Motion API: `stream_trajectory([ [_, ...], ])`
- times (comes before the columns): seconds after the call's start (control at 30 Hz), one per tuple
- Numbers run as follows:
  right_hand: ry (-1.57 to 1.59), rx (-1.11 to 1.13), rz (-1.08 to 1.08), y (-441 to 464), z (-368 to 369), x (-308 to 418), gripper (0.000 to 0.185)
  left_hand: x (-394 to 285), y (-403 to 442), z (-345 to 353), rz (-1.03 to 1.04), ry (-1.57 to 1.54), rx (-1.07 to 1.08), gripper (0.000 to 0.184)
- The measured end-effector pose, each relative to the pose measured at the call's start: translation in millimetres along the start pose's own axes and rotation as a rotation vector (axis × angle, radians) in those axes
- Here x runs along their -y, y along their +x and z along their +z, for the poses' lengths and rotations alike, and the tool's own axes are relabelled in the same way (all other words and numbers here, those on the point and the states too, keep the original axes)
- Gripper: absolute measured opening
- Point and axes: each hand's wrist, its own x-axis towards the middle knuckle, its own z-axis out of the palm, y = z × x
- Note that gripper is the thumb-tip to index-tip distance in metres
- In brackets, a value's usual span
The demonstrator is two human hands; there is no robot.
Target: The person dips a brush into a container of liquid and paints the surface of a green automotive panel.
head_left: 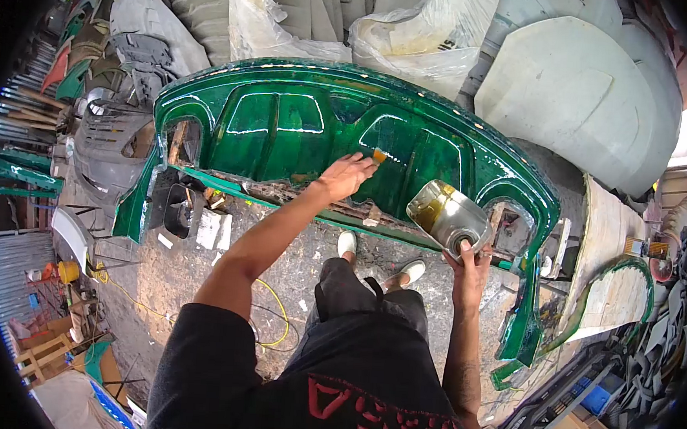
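Note:
A large glossy green moulded panel (297, 145) spans the view in front of me, with ridges and recesses in its wet-looking surface. My left hand (347, 177) is closed on a small brush; its yellowish bristles (379, 156) are at the middle of the panel's face. To the right, my right hand (468, 269) grips the lower end of a shiny metal container (449, 217), which is tilted and has yellowish liquid inside. The container is over the lower right part of the panel.
Pale and plastic-wrapped panels (579, 95) lean behind the green one. A yellow hose (284, 313) lies on the littered floor. A grey bumper (111, 149) stands at the left, and a green-edged piece (609, 301) at the right.

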Motion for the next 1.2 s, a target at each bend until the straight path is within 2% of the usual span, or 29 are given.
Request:
stream_trajectory([
  [0.03, -0.004, -0.004, 0.001, -1, -3, -1, 0.051, -1, 7, -11, 0.001, -0.005, 0.0, 0.04],
  [0.1, -0.003, -0.01, -0.008, -2, -6, -4, 0.047, -5, 22, -36, -0.052, 0.011, -0.163, 0.041],
  [0.13, -0.005, -0.006, -0.004, -2, -4, -4, 0.047, -12, 32, -46, -0.17, 0.004, -0.13, 0.041],
  [0.3, -0.036, -0.022, 0.005, 2, -4, -5, 0.047, -5, 22, -4, -0.069, 0.033, -0.182, 0.041],
  [0.37, -0.025, -0.027, 0.001, 3, -1, -4, 0.048, -12, 9, -5, -0.162, -0.105, 0.06, 0.033],
  [0.4, -0.021, -0.052, 0.021, 2, 1, -4, 0.057, -7, 3, 0, -0.048, -0.087, -0.097, 0.025],
  [0.43, -0.015, -0.078, 0.036, 3, 4, -2, 0.065, -15, 6, -14, -0.031, -0.095, -0.095, 0.025],
  [0.5, -0.113, -0.047, 0.006, 9, 5, -7, 0.061, -38, 6, -55, -0.328, -0.819, -0.385, 0.018],
  [0.53, -0.124, -0.037, -0.033, 12, 7, -11, 0.061, -53, 9, -81, -0.432, -0.911, -0.433, 0.013],
  [0.63, -0.195, -0.001, -0.085, 15, 20, -12, 0.06, -81, 12, -94, -0.429, -1.052, -0.293, 0.014],
  [0.7, -0.252, 0.037, -0.102, 15, 31, -11, 0.06, -92, 16, -79, -0.399, -1.025, -0.179, 0.015],
  [0.77, -0.244, 0.075, -0.096, 14, 42, -12, 0.062, -91, 13, -37, -0.298, -0.998, -0.26, 0.014],
  [0.8, -0.281, 0.081, -0.133, 14, 47, -13, 0.064, -90, 10, -34, -0.42, -1.145, -0.228, 0.017],
  [0.83, -0.279, 0.079, -0.133, 16, 49, -18, 0.064, -86, 5, -33, -0.419, -1.145, -0.226, 0.017],
  [0.9, -0.201, 0.075, -0.13, 19, 50, -28, 0.065, -73, -14, -39, -0.755, -1.288, -0.221, 0.02],
  [0.97, -0.249, 0.058, -0.103, 17, 48, -32, 0.066, -49, -38, -43, -0.859, -1.329, -0.357, 0.022],
  [1.1, -0.225, 0.019, -0.119, 13, 26, -41, 0.062, -39, -48, 2, -0.908, -1.313, -0.316, 0.022],
  [1.13, -0.191, -0.01, -0.07, 11, 18, -41, 0.061, -38, -45, 7, -0.909, -1.214, -0.233, 0.02],
  [1.17, -0.159, -0.04, -0.022, 9, 10, -41, 0.06, -33, -47, 9, -0.912, -1.213, -0.231, 0.02],
  [1.2, -0.11, -0.051, -0.025, 5, 1, -43, 0.058, -28, -46, 8, -0.827, -1.044, -0.284, 0.019],
])
